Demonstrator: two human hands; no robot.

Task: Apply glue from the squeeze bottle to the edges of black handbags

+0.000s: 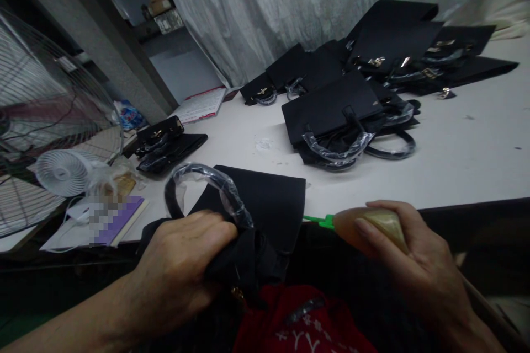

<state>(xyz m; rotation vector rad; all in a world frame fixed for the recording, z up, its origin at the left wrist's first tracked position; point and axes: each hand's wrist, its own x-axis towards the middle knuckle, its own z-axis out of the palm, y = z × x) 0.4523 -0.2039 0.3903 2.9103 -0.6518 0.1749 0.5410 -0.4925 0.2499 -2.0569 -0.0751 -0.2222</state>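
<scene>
My left hand (186, 270) is closed on a black handbag (265, 204), gripping dark material just below its handle. The handle (215, 176) arches up above my knuckles, wrapped in clear plastic. Part of the bag's lower side hangs in shadow over my lap. In my right hand (418, 265) is an amber squeeze bottle (368, 226), lying on its side with the fingers around it. Its thin green nozzle (323, 221) points left and ends close to the bag's right edge; whether it touches cannot be told.
On the white table (455, 154) lies a black handbag (335, 110) with wrapped handles. Several more black bags (397, 44) are heaped behind. Black bags (169, 146), a small white fan (64, 171) and a purple book (124, 220) are at left, beside a large caged fan (45, 83).
</scene>
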